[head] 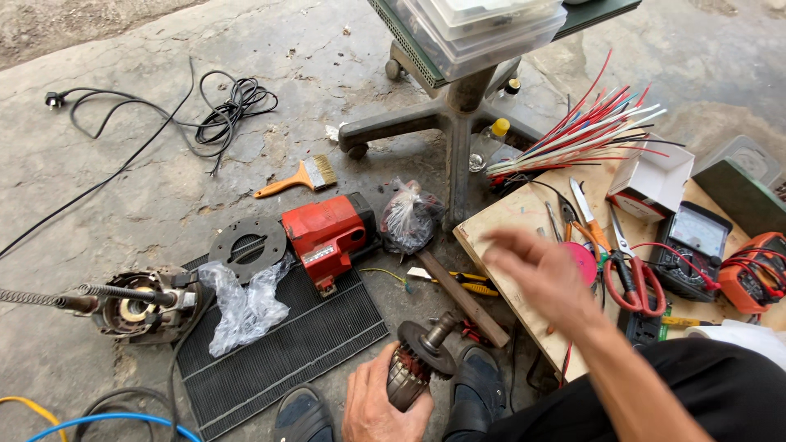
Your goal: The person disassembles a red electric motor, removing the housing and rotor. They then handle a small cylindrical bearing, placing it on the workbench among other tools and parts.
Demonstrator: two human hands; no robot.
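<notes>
Left hand (378, 408), bottom centre: closed round one motor armature (419, 360), shaft tilted toward upper right. Right hand (536, 266), centre right: open, fingers spread, blurred, holding nothing, above left edge of wooden board (512, 221). Bare concrete floor (123, 213) open at left. One red-handled scissors (634, 274), two meters (696, 245) on board

Left hand (378, 407) clenched low; right hand (536, 266) raised, fingers spread.

One paintbrush (296, 178), one red-handled scissors (632, 274), two meters (694, 245), two plastic bags (244, 307).
</notes>
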